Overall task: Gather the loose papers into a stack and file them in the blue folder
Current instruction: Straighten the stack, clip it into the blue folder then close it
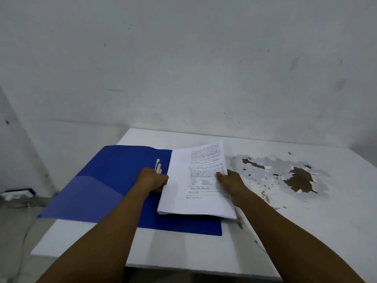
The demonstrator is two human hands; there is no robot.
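two bare forearms reach up from the bottom of the frame toward its centre. the left hand (153, 179), just left of centre, has its fingers curled around the left edge of a paper stack (195, 180). the right hand (230, 182) grips the stack's right edge, thumb on top.

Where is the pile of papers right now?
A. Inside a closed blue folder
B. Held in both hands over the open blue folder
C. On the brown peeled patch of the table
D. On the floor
B: the left hand and right hand grip the sides of the stack of papers, which sits over the right half of the open blue folder.
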